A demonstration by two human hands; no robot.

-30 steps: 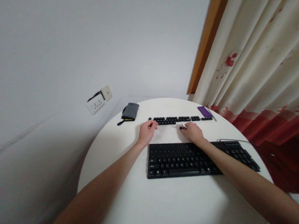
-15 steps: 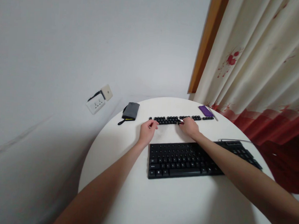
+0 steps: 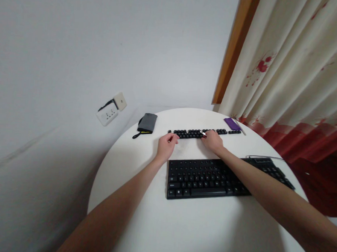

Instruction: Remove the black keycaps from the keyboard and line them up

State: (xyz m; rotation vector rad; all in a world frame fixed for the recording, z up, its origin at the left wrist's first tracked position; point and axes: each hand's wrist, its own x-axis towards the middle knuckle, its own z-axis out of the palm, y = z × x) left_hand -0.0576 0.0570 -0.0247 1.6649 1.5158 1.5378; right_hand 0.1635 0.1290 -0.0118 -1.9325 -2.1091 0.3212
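Loose black keycaps lie in rows across the far part of the white round table. At the left end of these rows, my left hand rests with its fingers curled and pressed together; what they hold, if anything, is hidden. My right hand is closed around a small, slim, whitish tool, whose tip points left over the keycaps. Nearer to me lies a black keyboard, partly under my right forearm. Its upper left area shows bare key positions, while its lower rows carry caps.
A grey pouch with a black loop lies at the far left. Toward the far right are a purple cloth item and a thin pale stick. The keyboard's cable runs along the right side. Wall sockets and a curtain border the table.
My right hand and the small tool have shifted very slightly among the keycaps. My left hand stays in place. The whole view has tilted a little.
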